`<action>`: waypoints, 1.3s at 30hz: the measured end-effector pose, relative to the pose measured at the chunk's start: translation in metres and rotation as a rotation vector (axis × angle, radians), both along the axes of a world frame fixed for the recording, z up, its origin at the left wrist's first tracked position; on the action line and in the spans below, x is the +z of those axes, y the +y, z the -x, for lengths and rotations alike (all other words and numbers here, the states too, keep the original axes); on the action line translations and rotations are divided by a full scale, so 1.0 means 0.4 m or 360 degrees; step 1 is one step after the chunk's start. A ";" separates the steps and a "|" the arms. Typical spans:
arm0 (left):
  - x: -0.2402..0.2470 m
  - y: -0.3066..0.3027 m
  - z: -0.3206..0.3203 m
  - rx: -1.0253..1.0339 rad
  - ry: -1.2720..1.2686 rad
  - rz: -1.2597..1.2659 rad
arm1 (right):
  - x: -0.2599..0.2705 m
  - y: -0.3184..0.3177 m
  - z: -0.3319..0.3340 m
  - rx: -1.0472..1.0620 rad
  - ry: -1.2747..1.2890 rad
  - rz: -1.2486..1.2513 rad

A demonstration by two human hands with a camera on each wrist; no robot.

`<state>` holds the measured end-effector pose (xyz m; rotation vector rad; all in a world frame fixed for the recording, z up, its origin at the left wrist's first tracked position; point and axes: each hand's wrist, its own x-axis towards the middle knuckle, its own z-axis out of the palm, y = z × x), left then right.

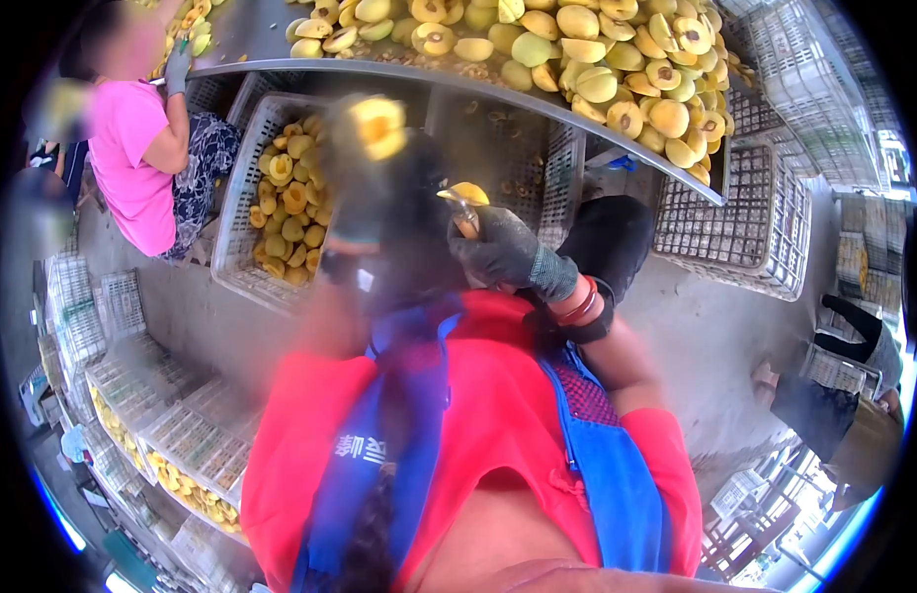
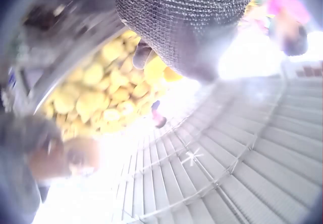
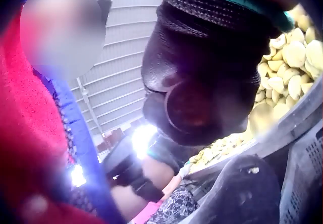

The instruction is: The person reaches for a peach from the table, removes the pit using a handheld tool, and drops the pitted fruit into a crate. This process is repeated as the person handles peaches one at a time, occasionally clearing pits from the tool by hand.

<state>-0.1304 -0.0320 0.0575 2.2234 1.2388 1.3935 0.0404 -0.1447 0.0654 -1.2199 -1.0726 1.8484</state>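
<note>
My gloved left hand (image 1: pixel 375 193), blurred by motion, is raised near a crate, with a yellow peach half (image 1: pixel 379 128) at its fingertips. The cut face of that half shows its orange-brown hollow. In the left wrist view the grey knit glove (image 2: pixel 186 22) fills the top and hides most of the fingers. My right hand (image 1: pixel 498 247), in a dark glove with a knit cuff, grips a short tool with a wooden handle (image 1: pixel 465 223). Against the tool's metal end lies another peach piece (image 1: pixel 466 193). The right wrist view shows the glove (image 3: pixel 207 77) in shadow.
A metal-edged table (image 1: pixel 399 77) ahead carries heaped peach halves (image 1: pixel 597 84). Below its edge, a crate (image 1: pixel 228 237) holds more halves. An empty-looking crate (image 1: pixel 730 232) stands right. A person in pink (image 1: pixel 132 163) works at the left. Stacked crates (image 1: pixel 197 435) are behind left.
</note>
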 end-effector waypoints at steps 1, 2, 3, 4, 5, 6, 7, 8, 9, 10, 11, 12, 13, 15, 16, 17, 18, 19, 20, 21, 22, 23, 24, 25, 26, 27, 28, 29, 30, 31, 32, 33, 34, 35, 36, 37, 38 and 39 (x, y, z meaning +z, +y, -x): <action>-0.055 0.032 0.056 0.0186 0.0072 -0.0146 | 0.014 -0.001 -0.009 -0.0085 -0.0019 0.0089; -0.083 0.070 0.125 0.0309 -0.0187 0.0075 | 0.020 -0.002 -0.019 -0.0174 -0.0036 0.0178; -0.112 0.108 0.195 0.0431 -0.0478 0.0272 | -0.024 -0.009 -0.041 -0.0273 0.0328 0.0240; -0.158 0.143 0.301 0.0662 -0.0075 0.0307 | -0.055 -0.006 -0.048 -0.0321 0.0336 0.0221; -0.171 0.161 0.361 0.0885 0.0333 0.0332 | -0.079 -0.002 -0.053 -0.0368 0.0345 0.0201; -0.197 0.179 0.397 0.0900 0.0440 0.0262 | -0.094 0.001 -0.058 -0.0412 0.0354 0.0182; -0.196 0.188 0.413 0.0919 0.0544 0.0187 | -0.098 0.004 -0.057 -0.0399 0.0214 0.0180; -0.194 0.198 0.416 0.0940 0.0648 0.0109 | -0.096 0.010 -0.056 -0.0417 0.0189 0.0238; -0.197 0.226 0.396 0.0724 0.0523 0.0083 | -0.093 0.013 -0.053 -0.0430 0.0163 0.0298; -0.206 0.275 0.351 0.0511 0.0399 0.0063 | -0.090 0.016 -0.050 -0.0439 0.0136 0.0364; -0.214 0.319 0.301 0.0301 0.0275 0.0042 | -0.089 0.021 -0.047 -0.0446 0.0139 0.0357; -0.205 0.344 0.225 0.0358 0.0279 0.0131 | -0.087 0.026 -0.044 -0.0456 0.0142 0.0350; -0.184 0.365 0.136 0.0410 0.0282 0.0221 | -0.087 0.030 -0.043 -0.0470 0.0145 0.0343; -0.146 0.416 -0.001 0.0311 0.0498 0.0494 | -0.107 0.034 -0.041 -0.0487 0.0089 0.0250; -0.176 0.473 -0.042 0.0244 0.0583 0.0486 | -0.113 0.034 -0.041 -0.0499 0.0059 0.0203; -0.208 0.525 -0.083 0.0174 0.0667 0.0480 | -0.109 0.033 -0.042 -0.0505 0.0007 0.0225; -0.212 0.554 -0.121 0.0166 0.0788 0.0581 | -0.104 0.031 -0.043 -0.0511 -0.0045 0.0248; -0.213 0.576 -0.159 0.0158 0.0911 0.0680 | -0.097 0.030 -0.045 -0.0517 -0.0096 0.0271; -0.217 0.602 -0.190 0.0149 0.1035 0.0780 | -0.086 0.031 -0.050 -0.0512 -0.0074 0.0308; -0.233 0.629 -0.207 0.0107 0.1128 0.0857 | -0.071 0.029 -0.055 -0.0508 -0.0050 0.0347; -0.242 0.644 -0.217 0.0090 0.1132 0.0911 | -0.064 0.030 -0.060 -0.0504 -0.0023 0.0387; -0.253 0.657 -0.225 0.0073 0.1140 0.0967 | -0.070 0.031 -0.066 -0.0509 -0.0044 0.0356; -0.263 0.667 -0.231 0.0059 0.1149 0.1023 | -0.084 0.031 -0.070 -0.0511 -0.0063 0.0324; -0.263 0.671 -0.235 0.0053 0.1077 0.1091 | -0.098 0.030 -0.074 -0.0511 -0.0080 0.0293; -0.268 0.672 -0.233 0.0014 0.1008 0.1088 | -0.114 0.030 -0.076 -0.0534 -0.0090 0.0284; -0.270 0.669 -0.225 -0.0022 0.0940 0.1082 | -0.129 0.029 -0.075 -0.0556 -0.0098 0.0273; -0.267 0.660 -0.220 -0.0054 0.0872 0.1078 | -0.125 0.033 -0.073 -0.0575 -0.0106 0.0263; -0.263 0.650 -0.214 -0.0034 0.0703 0.1118 | -0.113 0.035 -0.074 -0.0604 -0.0063 0.0272; -0.260 0.639 -0.207 -0.0013 0.0534 0.1155 | -0.093 0.036 -0.078 -0.0633 -0.0020 0.0281; -0.248 0.619 -0.199 0.0005 0.0365 0.1187 | -0.075 0.038 -0.079 -0.0664 0.0024 0.0289; -0.221 0.580 -0.183 -0.0180 0.0064 0.1306 | -0.074 0.038 -0.080 -0.0680 0.0040 0.0269; -0.179 0.526 -0.161 -0.0365 -0.0238 0.1419 | -0.074 0.040 -0.082 -0.0698 0.0057 0.0252; -0.156 0.491 -0.148 -0.0553 -0.0545 0.1522 | -0.073 0.042 -0.084 -0.0718 0.0073 0.0234; -0.181 0.482 -0.129 -0.0673 -0.0223 0.1181 | -0.067 0.045 -0.082 -0.0722 -0.0011 0.0169; -0.228 0.480 -0.098 -0.0784 0.0090 0.0830 | -0.058 0.049 -0.078 -0.0726 -0.0098 0.0101; -0.233 0.452 -0.092 -0.0847 0.0207 0.0665 | -0.049 0.054 -0.075 -0.0732 -0.0186 0.0039; -0.236 0.424 -0.087 -0.0902 0.0311 0.0493 | -0.040 0.056 -0.070 -0.0762 -0.0198 -0.0019; -0.200 0.348 -0.095 -0.0917 0.0226 0.0515 | -0.030 0.057 -0.065 -0.0791 -0.0211 -0.0076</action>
